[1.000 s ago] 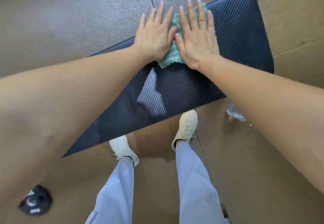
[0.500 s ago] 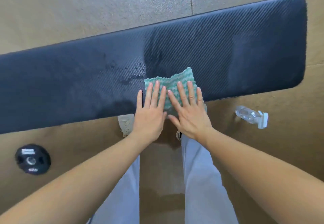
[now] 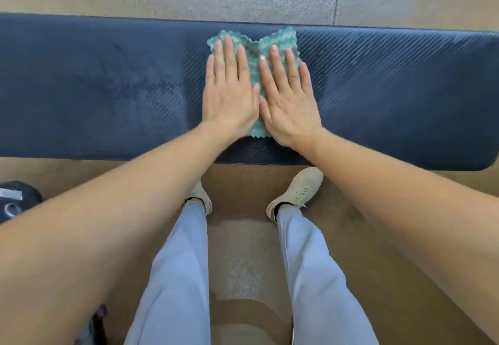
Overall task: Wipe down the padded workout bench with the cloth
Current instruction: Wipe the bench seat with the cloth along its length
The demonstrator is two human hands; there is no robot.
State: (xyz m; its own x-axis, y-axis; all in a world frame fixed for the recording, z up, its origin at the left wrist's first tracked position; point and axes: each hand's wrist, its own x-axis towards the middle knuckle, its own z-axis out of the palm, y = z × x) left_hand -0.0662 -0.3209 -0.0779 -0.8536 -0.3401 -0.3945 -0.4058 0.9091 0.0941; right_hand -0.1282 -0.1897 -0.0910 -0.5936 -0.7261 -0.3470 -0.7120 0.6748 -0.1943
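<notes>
The dark padded workout bench (image 3: 108, 88) stretches across the view from left to right. A green wavy-patterned cloth (image 3: 252, 50) lies flat on its middle. My left hand (image 3: 229, 91) and my right hand (image 3: 289, 96) press flat on the cloth side by side, fingers extended toward the far edge. The hands cover most of the cloth; only its far corners and a near strip show.
A black weight plate (image 3: 16, 200) lies on the floor at the left, partly behind my left arm. My two feet in pale shoes (image 3: 302, 188) stand just in front of the bench's near edge. Speckled rubber floor lies beyond the bench.
Both hands have pushed the cloth from the bench's near edge up toward its far edge. The view has shifted, so the bench now runs level and the bottle on the floor is out of sight.
</notes>
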